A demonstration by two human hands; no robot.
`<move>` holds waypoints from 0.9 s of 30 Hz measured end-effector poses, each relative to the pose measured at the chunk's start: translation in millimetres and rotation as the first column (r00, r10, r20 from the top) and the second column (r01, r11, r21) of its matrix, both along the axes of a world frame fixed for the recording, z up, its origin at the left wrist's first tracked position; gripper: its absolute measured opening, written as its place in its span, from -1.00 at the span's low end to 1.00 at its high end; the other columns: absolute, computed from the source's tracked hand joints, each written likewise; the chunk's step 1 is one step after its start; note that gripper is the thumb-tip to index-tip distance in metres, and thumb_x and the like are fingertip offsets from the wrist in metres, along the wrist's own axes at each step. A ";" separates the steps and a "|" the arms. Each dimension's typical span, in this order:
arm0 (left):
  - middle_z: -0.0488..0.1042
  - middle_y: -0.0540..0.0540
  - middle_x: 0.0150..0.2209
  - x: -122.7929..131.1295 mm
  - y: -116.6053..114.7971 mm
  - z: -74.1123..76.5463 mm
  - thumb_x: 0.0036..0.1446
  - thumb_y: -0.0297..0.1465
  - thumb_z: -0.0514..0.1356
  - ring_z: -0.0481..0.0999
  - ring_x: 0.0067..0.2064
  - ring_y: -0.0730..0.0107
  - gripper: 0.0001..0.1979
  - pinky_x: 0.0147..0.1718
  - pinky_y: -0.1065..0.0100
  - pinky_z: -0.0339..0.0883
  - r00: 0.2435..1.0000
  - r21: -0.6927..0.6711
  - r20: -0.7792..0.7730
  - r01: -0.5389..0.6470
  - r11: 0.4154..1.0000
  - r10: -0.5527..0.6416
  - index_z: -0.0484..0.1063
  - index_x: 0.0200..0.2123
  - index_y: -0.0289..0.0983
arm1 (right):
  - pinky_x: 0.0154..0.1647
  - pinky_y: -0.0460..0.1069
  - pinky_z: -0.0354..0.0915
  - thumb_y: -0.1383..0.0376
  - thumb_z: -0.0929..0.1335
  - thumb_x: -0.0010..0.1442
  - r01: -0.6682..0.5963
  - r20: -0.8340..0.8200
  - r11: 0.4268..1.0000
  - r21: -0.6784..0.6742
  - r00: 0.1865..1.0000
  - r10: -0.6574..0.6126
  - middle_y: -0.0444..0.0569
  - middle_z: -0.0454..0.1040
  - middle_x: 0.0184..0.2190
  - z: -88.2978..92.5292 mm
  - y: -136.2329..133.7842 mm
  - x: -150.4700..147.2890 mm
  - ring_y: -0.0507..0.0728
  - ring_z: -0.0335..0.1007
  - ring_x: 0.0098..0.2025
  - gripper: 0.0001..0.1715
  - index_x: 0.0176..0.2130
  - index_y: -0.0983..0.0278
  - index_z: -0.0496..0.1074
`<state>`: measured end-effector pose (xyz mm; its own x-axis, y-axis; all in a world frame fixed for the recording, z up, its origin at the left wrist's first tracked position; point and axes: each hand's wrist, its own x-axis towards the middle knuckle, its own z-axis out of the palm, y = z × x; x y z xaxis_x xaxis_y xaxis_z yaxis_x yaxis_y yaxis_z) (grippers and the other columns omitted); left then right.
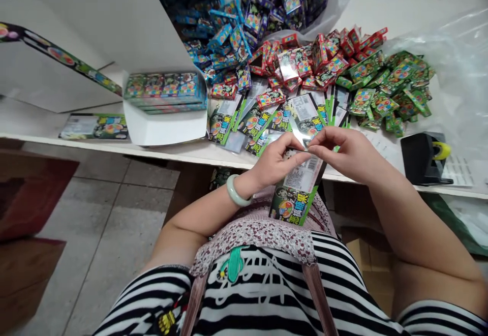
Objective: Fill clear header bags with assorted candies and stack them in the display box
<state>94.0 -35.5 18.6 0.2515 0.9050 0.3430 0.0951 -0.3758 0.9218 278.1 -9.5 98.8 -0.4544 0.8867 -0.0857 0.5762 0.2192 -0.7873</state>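
Note:
A printed plastic packet (295, 199) with green edging and a barcode hangs in front of my apron, just off the table's front edge. My left hand (280, 158) pinches its top edge between thumb and fingers. Close beside it, my right hand (343, 150) pinches the same edge near the barcode, the fingertips of both hands almost meeting. Whether anything small is inside the packet I cannot tell. Just beyond my hands, several similar packets (259, 120) lie overlapped on the table.
Piles of small blue boxes (224, 38), purple boxes (290, 0), red boxes (331, 54) and green boxes (396, 82) cover the back. An open white display carton (165, 127) holding rows of boxes stands left. A black tape dispenser (421, 158) sits right, near the table edge.

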 end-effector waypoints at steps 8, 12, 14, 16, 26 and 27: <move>0.44 -0.01 -0.29 -2.9 -2.2 -1.9 0.23 -0.22 0.29 0.47 -0.26 0.44 -0.75 -0.25 0.37 0.39 0.997 0.156 -0.011 -0.074 0.985 0.076 0.34 -0.19 -0.22 | -0.38 -0.03 0.22 0.11 0.46 0.03 -0.092 -0.182 0.949 -0.301 0.983 0.038 -0.14 0.42 -0.47 -19.1 16.1 -0.8 0.03 0.28 -0.42 -0.71 -0.41 0.24 0.38; 0.53 -0.07 -0.23 -5.4 1.2 5.6 0.25 -0.24 0.26 0.53 -0.22 0.40 -0.78 -0.22 0.35 0.44 0.996 0.102 -0.058 0.073 0.992 -0.067 0.43 -0.13 -0.24 | -0.37 -0.04 0.31 0.15 0.45 -0.01 -0.266 -0.376 0.698 -0.665 0.927 -0.005 -0.17 0.40 -0.47 -44.9 26.8 -2.3 0.04 0.34 -0.41 -0.72 -0.33 0.21 0.37; 0.57 -0.06 -0.26 -11.1 7.1 7.2 0.23 -0.29 0.26 0.55 -0.25 0.40 -0.85 -0.26 0.37 0.44 0.995 0.003 -0.058 0.082 0.997 -0.081 0.49 -0.19 -0.23 | -0.36 -0.02 0.35 0.19 0.41 0.05 -0.271 -0.346 0.663 -0.698 0.938 0.019 -0.14 0.44 -0.44 -54.2 35.5 6.7 0.06 0.38 -0.40 -0.81 -0.31 0.21 0.38; 0.56 -0.03 -0.31 -22.7 17.8 5.6 0.20 -0.32 0.27 0.53 -0.32 0.43 -0.89 -0.34 0.41 0.42 0.998 -0.101 0.011 -0.063 0.993 0.065 0.52 -0.24 -0.22 | -0.28 0.02 0.39 0.26 0.38 0.11 -0.104 -0.163 0.804 -0.585 0.987 0.009 -0.06 0.52 -0.35 -59.7 50.0 28.4 0.10 0.45 -0.32 -0.88 -0.28 0.22 0.41; 0.53 0.00 -0.30 -65.1 71.1 -34.3 -0.12 -0.39 0.38 0.54 -0.30 0.43 -0.61 -0.38 0.45 0.44 0.661 -0.531 0.362 -0.433 0.729 0.657 0.35 -0.19 -0.21 | 0.03 0.24 0.33 0.10 0.44 0.16 0.559 0.447 0.752 0.349 0.606 -0.658 0.34 0.53 0.00 -85.0 147.8 119.3 0.44 0.46 0.03 -0.20 0.25 0.40 0.22; 0.53 -0.01 -0.28 -65.1 69.3 -38.7 -0.12 -0.35 0.39 0.54 -0.30 0.42 -0.57 -0.37 0.43 0.45 0.694 -0.541 0.316 -0.428 0.724 0.646 0.33 -0.17 -0.20 | 0.03 0.22 0.33 0.12 0.45 0.13 0.569 0.439 0.748 0.341 0.607 -0.662 0.33 0.54 -0.02 -87.9 151.9 118.2 0.42 0.47 0.02 -0.17 0.26 0.40 0.21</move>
<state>28.9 33.8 -20.1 -0.4110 0.9004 -0.1427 -0.3066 0.0108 0.9518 396.3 142.4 11.0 0.2764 0.9605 0.0321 0.9111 -0.2513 -0.3267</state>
